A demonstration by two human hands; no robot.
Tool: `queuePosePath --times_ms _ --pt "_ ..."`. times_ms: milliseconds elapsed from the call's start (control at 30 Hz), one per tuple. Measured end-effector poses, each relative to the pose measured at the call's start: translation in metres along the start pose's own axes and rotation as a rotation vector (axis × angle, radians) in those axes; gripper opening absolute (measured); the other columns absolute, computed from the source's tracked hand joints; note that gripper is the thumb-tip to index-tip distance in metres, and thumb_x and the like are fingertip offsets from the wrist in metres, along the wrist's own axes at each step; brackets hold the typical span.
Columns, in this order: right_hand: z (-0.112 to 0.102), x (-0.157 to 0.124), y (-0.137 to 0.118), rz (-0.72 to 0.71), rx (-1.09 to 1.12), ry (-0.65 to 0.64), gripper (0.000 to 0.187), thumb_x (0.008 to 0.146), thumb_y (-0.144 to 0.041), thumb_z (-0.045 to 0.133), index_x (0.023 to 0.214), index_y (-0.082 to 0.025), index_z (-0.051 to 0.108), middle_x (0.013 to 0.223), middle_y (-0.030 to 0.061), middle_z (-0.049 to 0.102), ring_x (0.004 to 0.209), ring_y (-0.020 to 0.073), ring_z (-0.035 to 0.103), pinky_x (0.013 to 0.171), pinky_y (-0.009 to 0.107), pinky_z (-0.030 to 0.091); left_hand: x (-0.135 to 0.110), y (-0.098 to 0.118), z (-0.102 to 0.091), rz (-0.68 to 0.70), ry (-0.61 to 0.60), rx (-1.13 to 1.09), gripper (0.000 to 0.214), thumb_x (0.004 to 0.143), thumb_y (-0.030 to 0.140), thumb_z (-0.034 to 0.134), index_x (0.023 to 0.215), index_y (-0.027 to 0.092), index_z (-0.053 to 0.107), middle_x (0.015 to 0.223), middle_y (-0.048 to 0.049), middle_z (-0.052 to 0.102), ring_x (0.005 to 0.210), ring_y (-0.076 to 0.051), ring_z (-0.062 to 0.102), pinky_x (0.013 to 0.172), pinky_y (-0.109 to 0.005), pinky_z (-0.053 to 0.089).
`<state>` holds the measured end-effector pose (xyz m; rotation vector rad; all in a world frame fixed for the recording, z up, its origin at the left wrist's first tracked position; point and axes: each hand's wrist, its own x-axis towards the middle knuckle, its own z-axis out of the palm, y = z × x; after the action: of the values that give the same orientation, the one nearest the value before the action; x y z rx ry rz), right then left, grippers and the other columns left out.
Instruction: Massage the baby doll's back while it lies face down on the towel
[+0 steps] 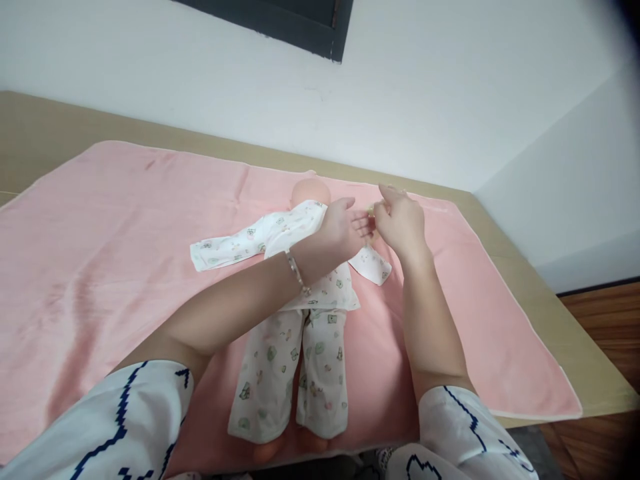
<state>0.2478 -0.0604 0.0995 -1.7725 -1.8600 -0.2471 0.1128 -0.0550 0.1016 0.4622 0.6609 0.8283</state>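
Observation:
A baby doll (pixel 309 191) lies on its back with its feet toward me, dressed in a white top (pixel 327 293) and white trousers (pixel 320 360) with small printed figures. My left hand (pixel 347 230) is over the doll's chest and right-hand sleeve, its palm turned up and fingers stretched out. Just beyond those fingertips, my right hand (pixel 403 217) is closed with its fingers curled. A small yellowish bit shows between the two hands, too little to name. The other sleeve (pixel 230 243) stretches out flat to the left. My left forearm covers part of the top.
A pink blanket (pixel 125 267) with a few creases lies under the doll on a light wooden table (pixel 590 373). Behind the table stands a white wall (pixel 400 100) with a dark frame (pixel 300 27). A brown wood floor (pixel 605 327) shows at the right.

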Motion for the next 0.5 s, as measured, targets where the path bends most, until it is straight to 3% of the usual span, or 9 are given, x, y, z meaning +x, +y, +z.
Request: queuePosePath --times_ms 167,333,500 --pt "-0.001 0.006 -0.011 0.079 -0.099 -0.015 0.052 0.084 -0.022 0.045 0.132 -0.016 0.065 0.135 0.0145 0.066 0.123 0.0369 0.063 0.097 0.054 0.054 -0.053 0.01 -0.03 0.015 -0.05 0.146 0.054 0.092 0.047 0.04 0.129 0.012 0.06 0.132 -0.0207 0.065 0.129 -0.033 0.061 0.109 -0.047 0.053" --pt "0.003 0.019 -0.025 0.262 -0.215 -0.015 0.045 0.082 -0.021 0.048 0.119 -0.018 0.074 0.108 0.0165 0.077 0.105 0.0395 0.07 0.087 0.054 0.056 -0.081 0.033 -0.049 0.215 0.048 0.193 0.052 0.095 0.033 0.033 0.139 0.012 0.052 0.144 -0.0163 0.059 0.133 -0.029 0.058 0.116 -0.048 0.048" --pt "0.004 0.017 -0.028 0.303 -0.183 -0.001 0.046 0.084 -0.025 0.048 0.122 -0.02 0.072 0.113 0.0137 0.077 0.111 0.0387 0.069 0.09 0.054 0.056 -0.1 0.052 -0.065 0.355 -0.09 0.477 0.056 0.099 0.039 0.025 0.148 0.019 0.042 0.153 -0.0115 0.05 0.143 -0.031 0.046 0.116 -0.052 0.046"
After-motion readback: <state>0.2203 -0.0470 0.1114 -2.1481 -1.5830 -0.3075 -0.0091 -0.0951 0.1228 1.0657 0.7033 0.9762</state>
